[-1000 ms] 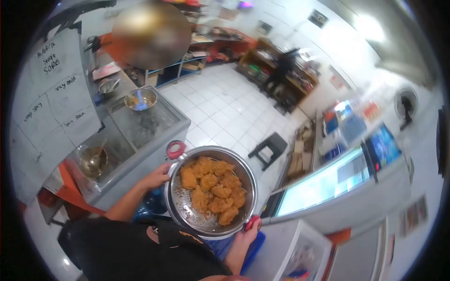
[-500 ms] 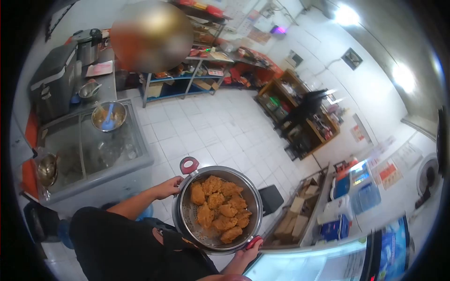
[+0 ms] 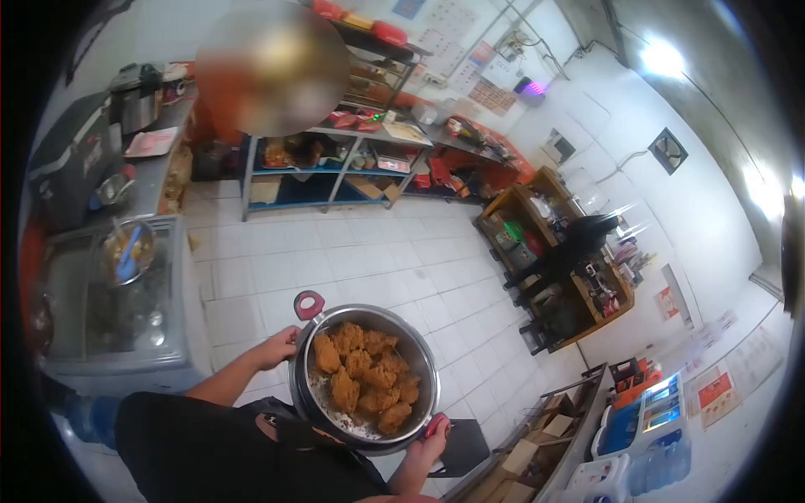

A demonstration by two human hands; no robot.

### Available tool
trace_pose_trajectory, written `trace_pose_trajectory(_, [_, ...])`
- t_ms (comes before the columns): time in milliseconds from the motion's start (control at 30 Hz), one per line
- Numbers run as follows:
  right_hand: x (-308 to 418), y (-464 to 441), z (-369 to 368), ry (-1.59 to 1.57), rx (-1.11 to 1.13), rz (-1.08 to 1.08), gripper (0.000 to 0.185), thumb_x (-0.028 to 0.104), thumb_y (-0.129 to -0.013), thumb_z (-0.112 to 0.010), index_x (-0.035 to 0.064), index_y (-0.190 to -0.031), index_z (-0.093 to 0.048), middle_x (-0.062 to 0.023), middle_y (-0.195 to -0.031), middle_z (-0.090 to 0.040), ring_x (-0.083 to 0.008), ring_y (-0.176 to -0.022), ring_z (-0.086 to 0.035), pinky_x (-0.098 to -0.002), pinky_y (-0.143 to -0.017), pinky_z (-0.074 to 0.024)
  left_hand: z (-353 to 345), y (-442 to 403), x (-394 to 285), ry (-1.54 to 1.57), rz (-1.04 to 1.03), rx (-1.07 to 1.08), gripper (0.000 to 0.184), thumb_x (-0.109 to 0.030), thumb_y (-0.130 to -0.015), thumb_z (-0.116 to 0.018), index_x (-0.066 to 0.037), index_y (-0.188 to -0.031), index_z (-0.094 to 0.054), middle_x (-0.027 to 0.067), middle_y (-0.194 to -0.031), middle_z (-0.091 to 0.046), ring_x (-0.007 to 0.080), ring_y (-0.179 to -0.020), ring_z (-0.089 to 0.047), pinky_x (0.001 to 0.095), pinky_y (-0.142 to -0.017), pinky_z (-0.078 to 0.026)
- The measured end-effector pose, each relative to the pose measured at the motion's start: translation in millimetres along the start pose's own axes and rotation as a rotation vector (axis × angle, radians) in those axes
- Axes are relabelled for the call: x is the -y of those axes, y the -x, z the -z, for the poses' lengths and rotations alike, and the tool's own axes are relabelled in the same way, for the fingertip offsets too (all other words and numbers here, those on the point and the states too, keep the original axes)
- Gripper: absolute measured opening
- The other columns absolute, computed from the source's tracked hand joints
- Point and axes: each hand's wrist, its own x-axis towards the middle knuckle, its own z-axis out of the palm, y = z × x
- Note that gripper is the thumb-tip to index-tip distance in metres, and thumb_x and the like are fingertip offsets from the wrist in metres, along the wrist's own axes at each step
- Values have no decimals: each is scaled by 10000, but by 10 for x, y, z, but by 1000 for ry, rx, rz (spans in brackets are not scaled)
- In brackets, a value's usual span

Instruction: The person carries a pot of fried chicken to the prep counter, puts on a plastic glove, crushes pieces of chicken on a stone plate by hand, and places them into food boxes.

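I carry a metal steamer pot (image 3: 432, 344) with red handles in front of my body. Its perforated inner surface holds several pieces of brown fried chicken (image 3: 359, 365). My left hand (image 3: 278, 347) is closed at the pot's left side, just below the upper red handle (image 3: 309, 304); what exactly the fingers grip is partly hidden. At the lower right, my right hand (image 3: 429, 448) is wrapped round the other red handle (image 3: 436, 425). The pot tilts slightly in the view, and a second rim shows beneath it.
A glass-topped chest freezer (image 3: 109, 318) with a bowl and blue utensil (image 3: 127, 256) stands left. Metal shelving (image 3: 327, 168) is at the back, a wooden shelf (image 3: 553, 260) to the right. Boxes (image 3: 520, 457) and water jugs (image 3: 662, 465) line the lower right. White tiles (image 3: 335, 251) cover the floor.
The view has turned and shifted, so the freezer sits further left and the wooden shelf lower. The pot appears a little more to the left, still in both hands.
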Motion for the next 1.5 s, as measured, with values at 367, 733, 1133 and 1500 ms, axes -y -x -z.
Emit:
trace_pose_trajectory(367, [-130, -2803, -416, 28, 18, -18, 378, 294, -1044, -453, 113, -712, -444, 20, -585, -365, -94, -507, -322, -244, -486, -302, -511, -3239, -231, 93, 92, 99, 403, 16, -808, -538, -22, -1201, -456, 64, -1060, -569, 120, -890, -556, 232, -727, -448])
trace_pose_trajectory(733, [-573, -6556, -2044, 94, 26, -83, 393, 224, -1047, -442, 140, -676, -344, 35, -611, -299, -79, -561, -274, -258, -513, -235, -516, -6212, -961, 65, -18, -94, 418, -13, -837, -566, -12, -1238, -448, 90, -1138, -551, 175, -1031, -550, 301, -852, -485])
trace_pose_trajectory(1133, [-2873, -9790, -4321, 61, 16, -344, 197, 261, -949, -640, 71, -1000, -658, -22, -740, -575, -138, -650, -533, -281, -646, -481, 919, -9017, -1833, 43, -189, -383, 355, -29, -846, -465, 8, -1199, -460, 129, -1169, -551, 219, -1105, -539, 335, -988, -429])
trace_pose_trajectory(1500, [-3904, -12478, -7120, 162, 51, -366, 274, 330, -940, -655, 70, -1025, -655, -21, -842, -640, -141, -697, -563, -302, -651, -473, 2299, -11935, -2917, 108, -179, -483, 529, -10, -786, -524, -29, -1307, -442, 107, -1221, -543, 206, -1131, -544, 317, -940, -456])
